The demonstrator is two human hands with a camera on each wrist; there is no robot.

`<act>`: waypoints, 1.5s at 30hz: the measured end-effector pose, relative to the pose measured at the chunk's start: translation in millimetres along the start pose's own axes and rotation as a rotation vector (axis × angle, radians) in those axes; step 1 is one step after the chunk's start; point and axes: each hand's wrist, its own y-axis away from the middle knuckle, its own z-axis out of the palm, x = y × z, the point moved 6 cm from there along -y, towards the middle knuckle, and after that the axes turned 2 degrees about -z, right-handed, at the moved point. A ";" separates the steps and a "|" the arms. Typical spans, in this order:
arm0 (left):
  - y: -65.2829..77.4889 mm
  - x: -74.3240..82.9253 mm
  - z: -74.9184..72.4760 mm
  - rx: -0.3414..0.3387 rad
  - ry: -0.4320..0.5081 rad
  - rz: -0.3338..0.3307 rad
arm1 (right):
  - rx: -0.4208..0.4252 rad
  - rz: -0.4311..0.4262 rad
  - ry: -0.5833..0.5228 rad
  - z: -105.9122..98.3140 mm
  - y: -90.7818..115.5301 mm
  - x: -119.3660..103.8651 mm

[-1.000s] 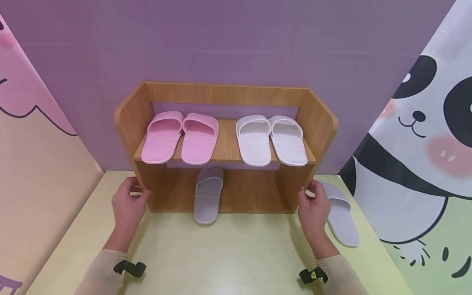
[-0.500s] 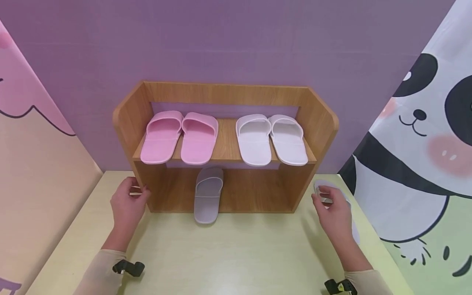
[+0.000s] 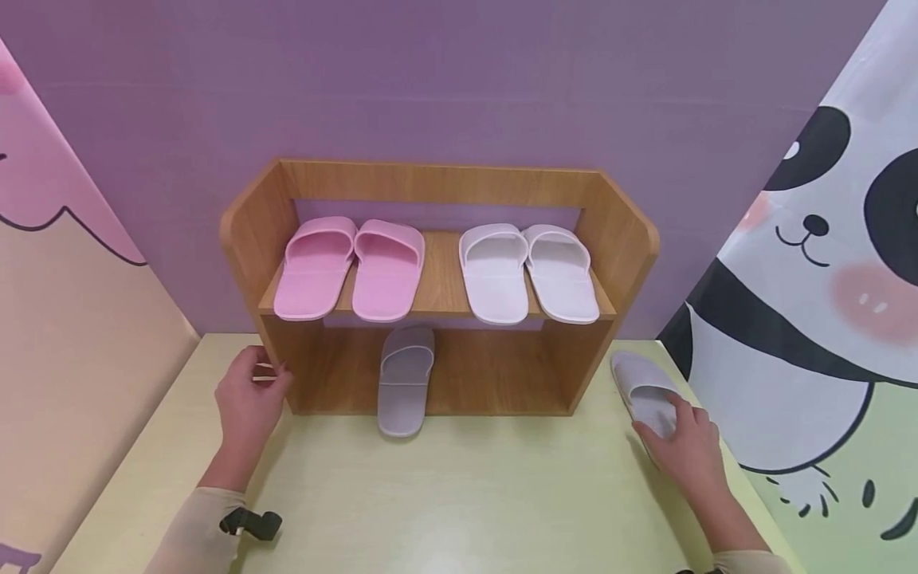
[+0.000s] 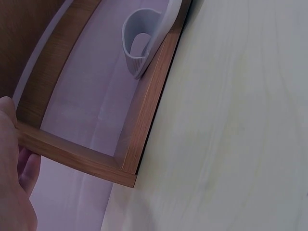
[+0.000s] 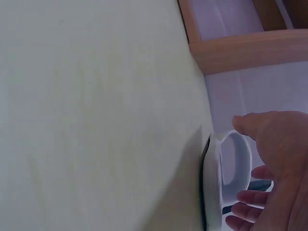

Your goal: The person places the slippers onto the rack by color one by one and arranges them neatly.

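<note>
My left hand [image 3: 247, 402] pinches the front edge of the left side panel of a two-tier wooden shoe rack [image 3: 437, 183]; in the left wrist view the thumb and fingers lie on either side of that panel [image 4: 72, 154]. Over a grey slipper [image 3: 634, 371] on the table, right of the rack, hovers my right hand [image 3: 688, 450], thumb and fingers spread about its sides. The right wrist view shows a gap between the fingers and the slipper's strap [image 5: 245, 159]. Another grey slipper [image 3: 405, 391] sits on the lower tier, its toe end past the front edge.
Two pink slippers [image 3: 315, 275] stand at the left of the upper tier, two white slippers [image 3: 495, 279] at its right. The pale table [image 3: 430, 494] extends in front. A purple wall [image 3: 459, 88] rises behind, and a panda-printed panel [image 3: 796, 319] borders the right side.
My right hand has let go of the rack's right side panel and moved right and toward me, over the grey slipper. My left hand stays on the rack.
</note>
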 end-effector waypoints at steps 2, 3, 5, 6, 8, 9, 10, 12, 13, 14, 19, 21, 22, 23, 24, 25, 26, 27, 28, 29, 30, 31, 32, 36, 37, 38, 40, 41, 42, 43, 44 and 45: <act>0.2 0.2 0.5 0.004 0.004 0.010 | -0.026 0.015 0.029 1.5 0.9 6.8; 0.4 0.1 0.7 0.005 0.006 0.014 | -0.039 0.025 0.036 1.9 1.3 9.5; 0.5 -0.3 1.2 0.007 0.009 0.017 | -0.068 0.048 0.047 2.4 2.0 13.6; 0.6 -0.6 1.4 0.007 0.006 0.017 | -0.084 0.056 0.059 2.8 2.4 15.8; 0.8 -1.4 1.7 0.006 0.001 0.013 | -0.113 0.078 0.067 3.0 3.4 18.8; 0.8 -1.8 1.8 0.006 -0.001 0.010 | -0.126 0.090 0.072 3.1 4.0 20.2; 0.9 -2.1 1.8 0.005 -0.004 0.008 | -0.139 0.099 0.077 3.1 4.6 21.4; 0.6 -2.6 1.8 0.006 -0.012 0.006 | -0.157 0.113 0.092 3.4 5.9 23.9; 0.3 -2.8 1.6 0.006 -0.013 0.006 | -0.165 0.121 0.095 3.4 6.4 24.6; 0.1 -2.9 1.5 0.007 -0.016 0.007 | -0.172 0.126 0.102 3.5 6.7 25.4; 0.0 -2.5 0.6 0.015 -0.021 0.010 | -0.192 0.113 0.131 2.8 7.7 27.0; 0.1 -2.5 0.3 0.020 -0.024 0.011 | -0.193 0.096 0.138 2.5 8.0 27.3; 0.3 -2.5 0.3 0.019 -0.025 0.011 | -0.196 0.089 0.137 2.5 8.0 27.5; 0.3 -2.8 0.5 0.018 -0.025 0.011 | -0.196 0.084 0.133 2.4 7.8 27.6; 0.5 -2.6 0.5 0.017 -0.025 0.012 | -0.194 0.084 0.127 2.4 7.6 27.8; 0.6 -2.5 0.5 0.014 -0.024 0.011 | -0.197 0.088 0.119 2.7 7.1 28.6; 0.8 -2.5 0.7 0.011 -0.025 0.010 | -0.201 0.094 0.111 3.2 6.4 29.5; 0.9 -2.3 0.9 0.008 -0.022 0.010 | -0.204 0.100 0.101 3.6 5.3 30.7; 0.8 -2.0 1.0 0.006 -0.020 0.009 | -0.203 0.104 0.093 4.0 4.4 31.4; 0.7 -1.7 1.0 0.006 -0.019 0.009 | -0.201 0.109 0.085 4.5 3.4 32.7; 0.7 -1.5 1.2 0.005 -0.019 0.008 | -0.199 0.116 0.080 5.2 2.5 34.1; 0.6 -1.3 1.1 0.005 -0.017 0.009 | -0.198 0.128 0.071 6.3 1.7 35.5; 0.6 -0.9 1.0 0.005 -0.016 0.010 | -0.194 0.139 0.060 7.3 1.3 36.5; 0.5 0.5 0.9 0.003 -0.008 0.012 | -0.173 0.192 0.025 12.4 1.3 39.6; 0.3 0.7 0.9 0.003 -0.007 0.012 | -0.166 0.206 0.012 13.4 1.6 39.5; 0.4 0.7 1.0 0.001 -0.007 0.011 | -0.156 0.216 0.003 14.2 2.2 39.1; 0.4 0.7 1.2 0.000 -0.009 0.011 | -0.131 0.224 -0.004 15.5 3.4 38.0; 0.5 0.7 1.2 -0.001 -0.012 0.010 | -0.115 0.223 -0.010 15.5 3.8 36.7; 0.5 0.7 1.1 -0.001 -0.014 0.010 | -0.099 0.220 -0.015 15.2 4.5 35.0; 0.5 0.7 1.0 -0.002 -0.016 0.010 | -0.078 0.214 -0.022 14.7 4.8 33.2; 0.6 0.8 0.8 -0.002 -0.020 0.009 | -0.056 0.206 -0.026 14.2 5.3 31.4; 0.8 1.0 0.6 -0.003 -0.023 0.008 | -0.035 0.198 -0.031 13.5 5.6 29.6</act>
